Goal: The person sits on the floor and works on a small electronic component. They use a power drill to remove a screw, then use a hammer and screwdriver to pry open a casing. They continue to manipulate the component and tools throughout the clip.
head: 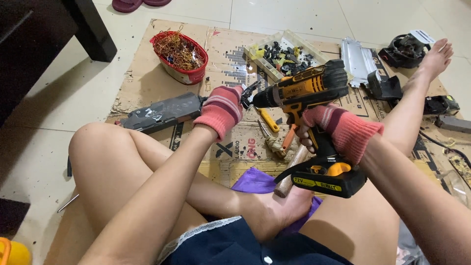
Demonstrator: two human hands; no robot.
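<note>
Both gloved hands work the yellow-and-black cordless drill (308, 98), held mid-air above the cardboard sheet (147, 83). Right hand (333, 128) wraps the grip; left hand (222, 110) closes at the chuck end (held part hidden). Best to keep the drill level with the wrist braced.

Pale tiled floor (304, 14), flattened cardboard (142, 83) — dark furniture leg (93, 29)

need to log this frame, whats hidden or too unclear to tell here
Head view only:
- Left hand in a pink knit glove: its fingers are hidden behind the glove, at the chuck of the yellow and black cordless drill.
- Drill bit: covered by that hand.
- Clear plastic tray of small black and yellow parts: pieces too small to identify.
- Yellow object: cut off by the bottom left edge.
</note>
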